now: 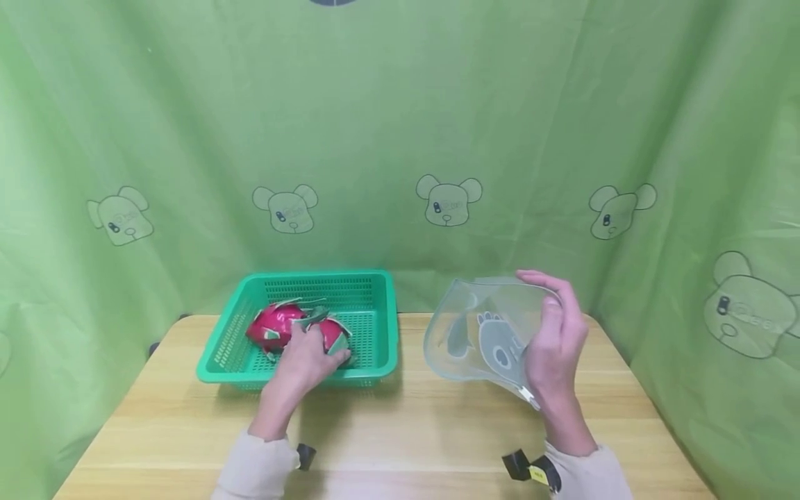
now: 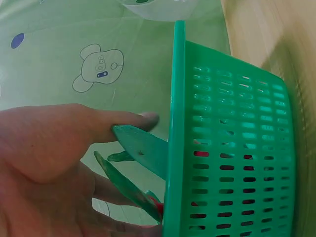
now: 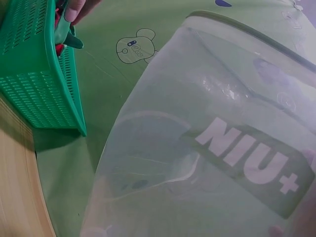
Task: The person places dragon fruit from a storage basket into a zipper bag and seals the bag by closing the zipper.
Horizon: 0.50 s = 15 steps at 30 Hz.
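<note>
Over green basket (image 1: 392, 316), left hand (image 1: 307, 360) curled round dragon fruit (image 1: 331, 333), right hand (image 1: 557, 344) upright, gripping clear pouch (image 1: 465, 330)

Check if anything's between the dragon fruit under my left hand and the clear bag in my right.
Yes: the right wall of the green basket stands between the dragon fruit at your left hand and the clear bag your right hand holds. Nothing else visible does.

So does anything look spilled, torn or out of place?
Nothing stands out. The dragon fruits lie inside the upright green basket, one gripped by the left hand; the translucent zip bag in the right hand shows no tear; no spill shows on the table.
</note>
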Available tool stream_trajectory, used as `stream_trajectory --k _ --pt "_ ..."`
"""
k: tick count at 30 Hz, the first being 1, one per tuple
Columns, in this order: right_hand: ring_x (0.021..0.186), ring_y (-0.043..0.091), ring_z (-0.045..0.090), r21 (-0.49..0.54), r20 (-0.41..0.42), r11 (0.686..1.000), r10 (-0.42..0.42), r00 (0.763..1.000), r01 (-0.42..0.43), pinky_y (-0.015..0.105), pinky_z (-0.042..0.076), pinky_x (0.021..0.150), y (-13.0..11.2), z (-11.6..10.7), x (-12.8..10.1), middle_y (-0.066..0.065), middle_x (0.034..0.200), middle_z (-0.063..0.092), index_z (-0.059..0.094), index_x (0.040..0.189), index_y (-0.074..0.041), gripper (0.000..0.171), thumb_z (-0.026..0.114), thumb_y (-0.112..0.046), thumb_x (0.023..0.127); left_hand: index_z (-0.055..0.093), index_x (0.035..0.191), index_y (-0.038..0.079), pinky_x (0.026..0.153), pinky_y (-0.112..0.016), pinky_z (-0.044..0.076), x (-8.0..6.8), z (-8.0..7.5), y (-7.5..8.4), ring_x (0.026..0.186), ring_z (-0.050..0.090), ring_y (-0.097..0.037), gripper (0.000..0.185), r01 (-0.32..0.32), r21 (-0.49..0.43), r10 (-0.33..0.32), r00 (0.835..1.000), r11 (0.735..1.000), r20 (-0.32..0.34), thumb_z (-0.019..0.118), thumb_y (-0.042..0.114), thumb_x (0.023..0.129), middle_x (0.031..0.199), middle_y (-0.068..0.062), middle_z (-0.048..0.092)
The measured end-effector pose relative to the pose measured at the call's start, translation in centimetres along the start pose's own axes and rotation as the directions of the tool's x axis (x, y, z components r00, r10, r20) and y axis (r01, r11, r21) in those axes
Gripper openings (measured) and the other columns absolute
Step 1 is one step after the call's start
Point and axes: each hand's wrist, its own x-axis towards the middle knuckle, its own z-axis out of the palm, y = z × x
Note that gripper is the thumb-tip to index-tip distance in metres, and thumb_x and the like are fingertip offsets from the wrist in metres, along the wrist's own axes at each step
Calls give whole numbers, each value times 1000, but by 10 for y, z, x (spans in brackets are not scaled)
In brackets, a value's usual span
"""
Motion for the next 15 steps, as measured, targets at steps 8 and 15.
stream_trajectory --k 8,15 --pt "88 8 56 0 -2 1000 7 1000 -7 31 39 109 0 -3 -1 18 120 70 65 119 7 39 31 -3 104 68 101 -7 72 -44 60 3 -8 -10 80 61 -30 36 -23 -21 23 1000 1000 20 81 25 90 120 -32 51" --pt "91 10 58 -4 0 1000 1 1000 -1 31 39 108 -1 -7 -3 16 120 70 65 119 7 39 31 -3 104 68 112 -6 75 -43 59 8 -22 -17 97 55 -33 34 -84 -24 86 995 996 56 83 12 87 103 -19 57"
